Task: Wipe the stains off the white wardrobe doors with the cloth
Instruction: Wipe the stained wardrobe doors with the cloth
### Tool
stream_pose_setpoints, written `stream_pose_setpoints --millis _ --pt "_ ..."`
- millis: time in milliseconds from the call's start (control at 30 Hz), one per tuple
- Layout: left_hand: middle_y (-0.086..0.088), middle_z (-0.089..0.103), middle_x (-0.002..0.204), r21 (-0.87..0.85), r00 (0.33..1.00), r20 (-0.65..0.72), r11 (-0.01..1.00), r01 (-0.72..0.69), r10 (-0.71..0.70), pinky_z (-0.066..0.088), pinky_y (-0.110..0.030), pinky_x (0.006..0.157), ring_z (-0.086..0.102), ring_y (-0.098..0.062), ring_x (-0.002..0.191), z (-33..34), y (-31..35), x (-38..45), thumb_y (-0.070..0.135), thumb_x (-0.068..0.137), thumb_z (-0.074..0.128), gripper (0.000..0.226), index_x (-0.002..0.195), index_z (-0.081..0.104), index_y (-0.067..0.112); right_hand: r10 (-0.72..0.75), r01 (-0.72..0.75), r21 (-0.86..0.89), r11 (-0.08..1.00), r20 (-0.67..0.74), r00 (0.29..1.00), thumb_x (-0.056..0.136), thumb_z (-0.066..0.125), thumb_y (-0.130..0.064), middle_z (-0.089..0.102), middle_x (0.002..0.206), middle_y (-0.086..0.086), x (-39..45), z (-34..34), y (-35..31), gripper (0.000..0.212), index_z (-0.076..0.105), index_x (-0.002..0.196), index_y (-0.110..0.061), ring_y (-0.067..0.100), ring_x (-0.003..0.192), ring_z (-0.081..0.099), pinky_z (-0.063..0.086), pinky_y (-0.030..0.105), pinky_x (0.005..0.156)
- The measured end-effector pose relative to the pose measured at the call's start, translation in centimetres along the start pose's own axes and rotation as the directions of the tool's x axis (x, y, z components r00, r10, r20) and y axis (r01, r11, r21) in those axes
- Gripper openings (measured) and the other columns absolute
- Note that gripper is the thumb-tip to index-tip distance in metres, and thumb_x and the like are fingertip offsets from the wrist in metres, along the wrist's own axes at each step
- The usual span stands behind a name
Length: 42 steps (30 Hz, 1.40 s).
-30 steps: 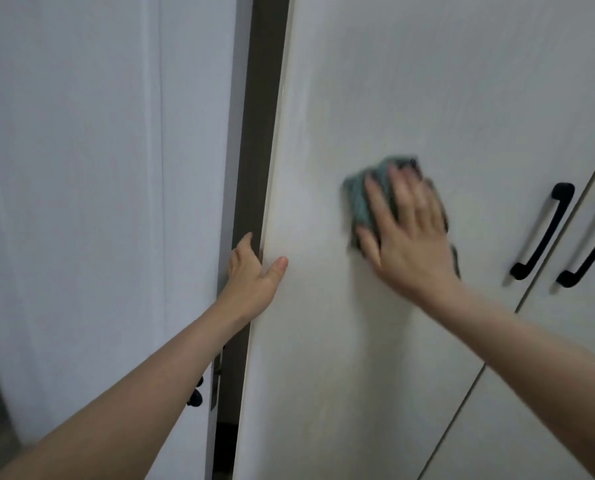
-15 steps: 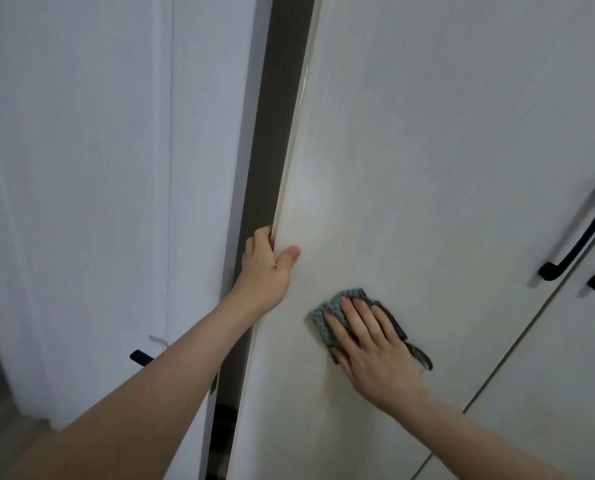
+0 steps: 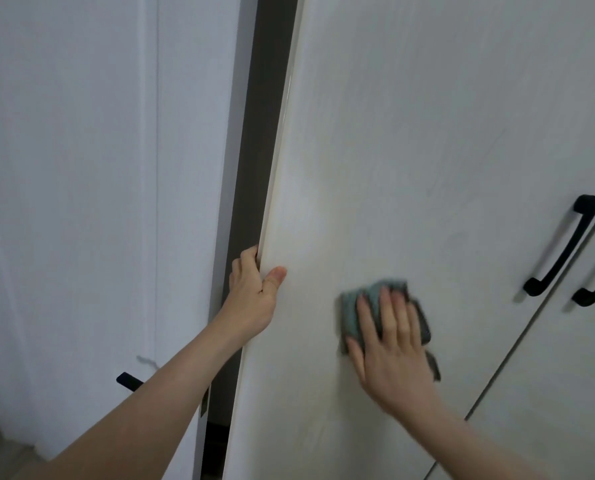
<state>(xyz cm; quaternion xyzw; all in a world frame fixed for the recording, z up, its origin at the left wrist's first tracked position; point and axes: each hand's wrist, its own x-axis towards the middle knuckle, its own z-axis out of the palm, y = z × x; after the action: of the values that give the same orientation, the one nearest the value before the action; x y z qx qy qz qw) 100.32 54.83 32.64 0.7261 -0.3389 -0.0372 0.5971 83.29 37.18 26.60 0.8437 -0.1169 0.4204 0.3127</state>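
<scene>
Right hand (image 3: 391,344) flat, pressing blurred cloth (image 3: 354,306) on door (image 3: 427,168); left hand (image 3: 254,299) grips edge.

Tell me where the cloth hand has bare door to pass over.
Free: the panel above the cloth, between the open door edge and the black handle; also below the right hand. Crowded: the edge gripped by the left hand, and the handles.

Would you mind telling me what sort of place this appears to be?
Probably a bedroom or dressing area at home: tall white wardrobe doors with black bar handles, one door held ajar and wiped with a cloth.
</scene>
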Motion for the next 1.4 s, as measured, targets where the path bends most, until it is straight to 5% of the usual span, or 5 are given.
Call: stream_pose_setpoints --millis 200,567,867,1033,1400 --pt "-0.006 0.035 0.142 -0.007 1.000 -0.001 1.000 0.005 -0.005 0.035 -0.048 0.114 0.039 -0.022 0.131 0.1 0.0 0.0 0.036 0.101 0.048 0.055 0.147 0.024 0.014 -0.224 0.224 0.012 0.975 0.061 0.973 0.096 0.053 -0.037 0.006 0.164 0.014 -1.2 -0.7 1.0 0.069 0.026 0.152 -0.008 0.031 0.149 0.014 0.009 0.045 0.123" --pt "-0.004 0.034 0.142 -0.048 1.000 -0.009 0.999 0.012 -0.012 0.035 -0.048 0.115 0.038 -0.024 0.135 0.3 -0.6 0.2 0.041 0.101 0.047 0.057 0.147 0.023 0.018 0.152 -0.151 0.021 0.988 -0.137 0.979 0.103 0.039 -0.035 0.013 0.158 0.023 7.4 -2.8 1.2 0.062 0.018 0.156 -0.009 0.038 0.148 0.009 0.008 0.050 0.122" --pt "0.000 0.037 0.148 -0.177 1.000 -0.008 0.984 -0.024 0.023 0.040 -0.046 0.112 0.044 -0.017 0.135 0.6 -3.2 -0.5 0.061 0.090 0.053 0.077 0.152 0.026 0.024 -0.253 0.253 0.023 0.967 0.181 0.950 0.089 0.067 -0.033 0.013 0.159 0.015 -7.3 3.4 -5.8 0.076 0.029 0.152 -0.014 0.033 0.144 0.019 0.004 0.045 0.123" --pt "0.003 0.039 0.153 -0.087 0.990 0.114 0.992 0.093 -0.083 0.041 -0.046 0.112 0.043 -0.014 0.138 -0.1 -8.0 -3.4 0.077 0.077 0.053 0.095 0.153 0.028 0.024 -0.262 0.257 0.113 0.960 0.036 0.964 0.094 0.063 -0.027 0.020 0.160 0.011 -1.3 0.8 -4.2 0.066 0.034 0.151 -0.010 0.030 0.147 0.020 0.012 0.042 0.123" --pt "0.002 0.060 0.127 -0.129 0.992 0.064 0.985 0.117 -0.109 0.045 -0.018 0.097 0.057 -0.007 0.114 1.2 -9.7 -4.3 0.036 0.102 0.049 0.038 0.135 0.049 0.015 -0.191 0.186 0.095 0.978 0.050 0.980 0.098 0.052 -0.034 0.015 0.160 0.012 -5.2 5.1 -11.1 0.064 0.027 0.155 -0.019 0.030 0.148 0.011 0.003 0.044 0.123"
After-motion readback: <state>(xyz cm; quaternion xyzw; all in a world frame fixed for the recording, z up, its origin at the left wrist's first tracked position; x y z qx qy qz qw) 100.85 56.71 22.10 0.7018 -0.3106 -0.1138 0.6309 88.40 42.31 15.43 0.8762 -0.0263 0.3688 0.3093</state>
